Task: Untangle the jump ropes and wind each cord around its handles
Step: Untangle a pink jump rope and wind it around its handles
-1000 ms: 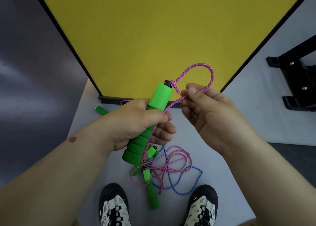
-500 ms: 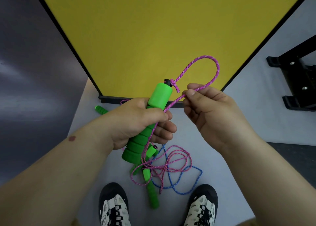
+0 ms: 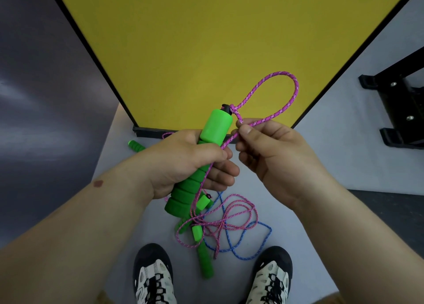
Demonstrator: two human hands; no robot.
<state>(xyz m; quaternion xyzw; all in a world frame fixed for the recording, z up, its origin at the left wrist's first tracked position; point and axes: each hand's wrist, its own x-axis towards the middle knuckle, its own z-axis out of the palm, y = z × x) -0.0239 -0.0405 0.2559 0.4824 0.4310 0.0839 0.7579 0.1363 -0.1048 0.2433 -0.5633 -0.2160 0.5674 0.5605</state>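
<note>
- L hand (image 3: pixel 183 163) wrapped round green handle (image 3: pixel 202 163), tilted, cap end up.
- R hand (image 3: pixel 275 156) pinches pink cord (image 3: pixel 296 90) just beside cap; loop arcs above.
- Rest of pink w/ blue cord (image 3: pixel 263 241) tangled on floor (image 3: pixel 321 143), btwn shoes (image 3: pixel 153 278).

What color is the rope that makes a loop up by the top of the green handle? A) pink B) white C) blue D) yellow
A: the pink cord loops above the green handle held in the left hand, and the right hand pinches it.
</note>
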